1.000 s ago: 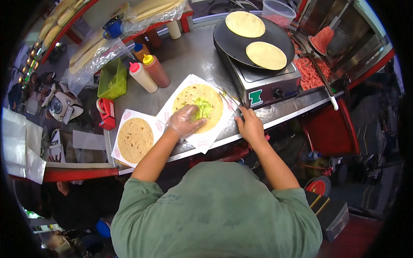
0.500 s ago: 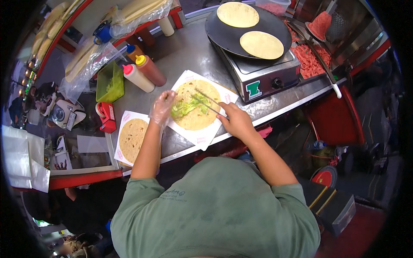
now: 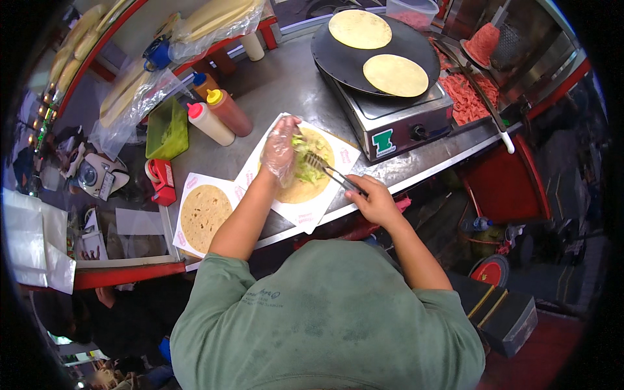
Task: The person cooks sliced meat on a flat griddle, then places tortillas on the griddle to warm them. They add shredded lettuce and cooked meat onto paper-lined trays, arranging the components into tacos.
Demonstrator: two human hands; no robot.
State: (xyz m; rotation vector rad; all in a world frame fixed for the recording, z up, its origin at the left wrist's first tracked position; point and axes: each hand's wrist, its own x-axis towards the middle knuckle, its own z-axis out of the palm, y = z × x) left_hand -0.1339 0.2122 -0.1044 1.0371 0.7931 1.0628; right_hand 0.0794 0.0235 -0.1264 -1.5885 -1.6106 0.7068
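My left hand (image 3: 281,149), in a clear plastic glove, is over the left side of a flatbread (image 3: 297,193), its fingers stretched out alongside shredded lettuce (image 3: 305,172). Bare fingers of my right hand (image 3: 376,201) close round a pair of tongs (image 3: 339,175); the tips press into the lettuce. Under the flatbread lies a white printed paper sheet (image 3: 348,156). To the left, a second flatbread (image 3: 205,213) rests bare on its own paper (image 3: 188,242). My left hand hides part of the first flatbread's edge.
Squeeze bottles (image 3: 211,123) and a green lettuce tub (image 3: 167,130) stand behind on the left, near a red tape dispenser (image 3: 160,182). At the right, two flatbreads (image 3: 395,75) lie on a round black griddle (image 3: 328,62). A long knife (image 3: 484,97) crosses the shredded pink meat (image 3: 463,97).
My left hand has moved right, onto the flatbread beside the lettuce. My right hand has drawn slightly right and down, and the tongs now meet the lettuce at another angle.
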